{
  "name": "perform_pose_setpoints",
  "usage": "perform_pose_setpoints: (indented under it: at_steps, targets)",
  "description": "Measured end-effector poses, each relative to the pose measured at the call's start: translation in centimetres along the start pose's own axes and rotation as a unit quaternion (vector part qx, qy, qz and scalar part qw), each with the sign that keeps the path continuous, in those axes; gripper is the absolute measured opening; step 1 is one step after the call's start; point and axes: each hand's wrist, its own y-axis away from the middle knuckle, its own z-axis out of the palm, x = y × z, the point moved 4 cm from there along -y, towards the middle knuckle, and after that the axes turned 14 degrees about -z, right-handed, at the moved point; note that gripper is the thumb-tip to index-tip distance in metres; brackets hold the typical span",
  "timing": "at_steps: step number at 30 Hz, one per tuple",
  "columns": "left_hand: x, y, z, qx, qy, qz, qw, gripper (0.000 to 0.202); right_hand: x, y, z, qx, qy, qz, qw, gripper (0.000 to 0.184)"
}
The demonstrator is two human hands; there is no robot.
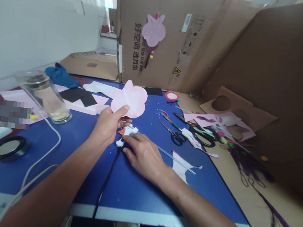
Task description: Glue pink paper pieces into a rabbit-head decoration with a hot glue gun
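My left hand pinches the lower edge of a pink paper cut-out with rounded lobes and holds it just above the blue table. My right hand lies over a white glue gun with an orange trigger, fingers curled on its body. The gun's black cord runs toward the table's front edge. A clear glue stick lies to the right of my right hand.
A glass jar and a tape roll stand at left beside a white cable. Scissors, pink scraps and purple threads lie at right. Cardboard walls stand behind, one bearing a second pink cut-out.
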Motion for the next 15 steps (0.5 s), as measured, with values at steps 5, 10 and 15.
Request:
perform_pose_setpoints:
  at_steps: [5,10,15]
  targets:
    - [-0.2,-0.1,0.1,0.002,-0.011,-0.005,1.0,0.047,-1.4,3.0,-2.6,-0.054,0.056,0.016,0.997,0.039]
    - [-0.3,-0.1,0.2,0.01,-0.021,-0.011,1.0,0.046,1.3,8.8,-6.6,0.05,0.123,0.097,0.986,0.039]
    - [-0.5,-0.1,0.5,0.011,-0.021,-0.029,0.999,0.042,7.6,15.2,-12.5,0.112,0.204,0.19,0.954,0.036]
